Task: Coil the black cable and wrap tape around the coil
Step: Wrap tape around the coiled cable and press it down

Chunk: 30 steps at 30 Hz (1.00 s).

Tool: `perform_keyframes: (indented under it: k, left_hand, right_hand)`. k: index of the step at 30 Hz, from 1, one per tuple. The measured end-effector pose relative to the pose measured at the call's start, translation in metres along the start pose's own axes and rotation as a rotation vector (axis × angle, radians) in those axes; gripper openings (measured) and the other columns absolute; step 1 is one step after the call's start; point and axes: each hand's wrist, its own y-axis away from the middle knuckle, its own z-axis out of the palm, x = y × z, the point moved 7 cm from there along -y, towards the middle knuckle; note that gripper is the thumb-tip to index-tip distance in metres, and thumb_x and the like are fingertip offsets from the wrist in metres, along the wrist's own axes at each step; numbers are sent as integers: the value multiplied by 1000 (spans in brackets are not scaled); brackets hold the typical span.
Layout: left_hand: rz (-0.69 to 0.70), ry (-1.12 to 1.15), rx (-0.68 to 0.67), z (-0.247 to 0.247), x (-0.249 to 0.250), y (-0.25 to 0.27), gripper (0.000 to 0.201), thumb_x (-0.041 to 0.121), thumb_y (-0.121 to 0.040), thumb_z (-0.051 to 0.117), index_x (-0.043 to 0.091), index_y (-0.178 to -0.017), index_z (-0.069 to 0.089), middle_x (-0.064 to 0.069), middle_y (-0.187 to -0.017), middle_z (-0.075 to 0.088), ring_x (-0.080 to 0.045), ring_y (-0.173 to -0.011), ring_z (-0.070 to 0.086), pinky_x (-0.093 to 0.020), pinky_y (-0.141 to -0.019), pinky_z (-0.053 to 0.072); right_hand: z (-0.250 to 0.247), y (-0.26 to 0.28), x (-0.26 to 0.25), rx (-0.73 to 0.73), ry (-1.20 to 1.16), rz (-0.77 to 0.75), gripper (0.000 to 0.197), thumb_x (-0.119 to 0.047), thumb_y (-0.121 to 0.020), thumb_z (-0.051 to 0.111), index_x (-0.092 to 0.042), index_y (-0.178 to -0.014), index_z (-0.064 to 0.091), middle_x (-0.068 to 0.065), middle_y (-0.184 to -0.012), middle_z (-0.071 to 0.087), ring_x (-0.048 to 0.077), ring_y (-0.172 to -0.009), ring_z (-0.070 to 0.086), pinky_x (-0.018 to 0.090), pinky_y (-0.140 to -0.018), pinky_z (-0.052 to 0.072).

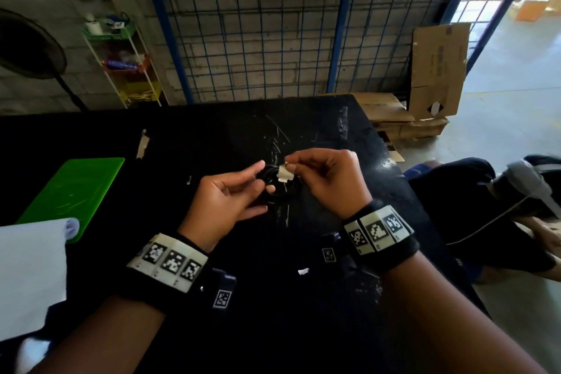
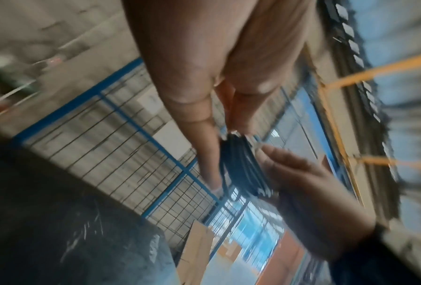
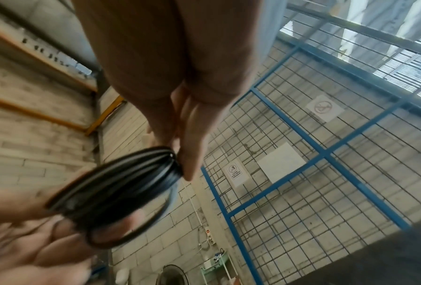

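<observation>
Coil (image 1: 277, 184): held between your hands, bundle upright in your left hand (image 1: 226, 202) fingers | tape (image 1: 284, 174): pinched on the coil's top by your right hand (image 1: 326, 181), strip crossing the strands | nearer: right hand | next, likely: fold tape down around the bundle

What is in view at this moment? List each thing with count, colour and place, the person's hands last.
Cable coil: one, black, held above the table between both hands.
Tape piece: one, off-white, on the coil's top, under the right fingertips.
Table: one, black, scratched, beneath the hands.
Board: one, green, flat on the table's left side.
Paper sheet: one, white, over the board's near end.
Tape scraps: at least two, pale, stuck to the table.
Mesh fence: one, blue-framed, behind the table.
Cardboard: several brown pieces, on the floor at right.
Left hand: holds the coil's near-left side.
Right hand: pinches the tape piece.
</observation>
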Motion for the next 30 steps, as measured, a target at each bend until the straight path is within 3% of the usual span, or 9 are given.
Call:
perform_keyframes:
  k: [4,9,14,17,19,22,25,27,30]
  left_hand:
    - [-97,12,-87,-1,1,0,60,16,-73,73,26,-130,58,-17,-113,72,-23,-111,68,-54,-81,58]
    - [-75,-62,-59,5,5,0,45,8,-79,74,30,-118,69,-16,-102,64,-25,-111,67,-48,-71,62]
    - [-72,-46,-28,9,1,0,40,1,-87,66,19,-123,67,4,-106,74,-10,-102,71,-43,-72,62]
    - [-89,15,7,5,-2,-2,36,-1,-88,65,19,-119,68,6,-98,75,-11,-103,71,-42,-72,62]
    - [-79,31,30,0,-3,-4,36,-1,-88,64,20,-116,69,6,-96,73,-11,-104,71,-41,-72,62]
    - [-54,31,43,-5,-3,-6,37,-2,-88,64,16,-120,67,-3,-101,70,-13,-106,70,-42,-74,62]
    - [-49,40,39,-7,-7,-6,39,-1,-87,65,14,-123,66,-8,-106,69,-14,-108,70,-42,-74,62]
    - [-51,48,34,-7,-11,-4,40,-2,-87,64,14,-124,66,-7,-106,68,-15,-108,70,-41,-74,62]
    - [-59,54,34,-5,-18,-2,41,-3,-88,64,12,-126,65,-10,-109,69,-17,-108,70,-43,-77,62]
  right_hand:
    - [-1,-3,-5,-62,55,-93,13,-6,-87,78,-10,-99,80,0,-98,80,5,-92,75,21,-87,59]
    - [0,-4,-2,-62,34,-121,14,-6,-87,79,-8,-100,80,3,-100,79,7,-96,76,24,-90,59]
    - [3,-4,14,-99,-91,-12,20,-8,-88,78,-7,-108,78,3,-103,79,12,-96,77,35,-89,62]
    - [1,-3,29,-74,-238,60,36,-5,-91,74,-7,-126,68,9,-115,76,17,-108,74,38,-93,61]
    - [-2,-2,52,-30,-300,149,39,-5,-93,71,-15,-129,65,6,-116,75,18,-107,74,39,-89,62]
    - [6,15,103,-18,-97,277,31,-9,-91,74,-18,-121,72,2,-104,78,9,-90,76,35,-83,63]
    - [32,53,166,-156,124,442,17,-10,-88,77,-13,-104,79,8,-84,80,17,-72,76,43,-79,65]
    - [50,83,200,-291,299,512,14,-15,-85,79,-17,-98,81,7,-85,81,19,-77,77,40,-82,63]
    - [71,125,232,-465,488,601,21,-22,-83,80,-25,-103,81,1,-105,80,17,-100,74,32,-92,57]
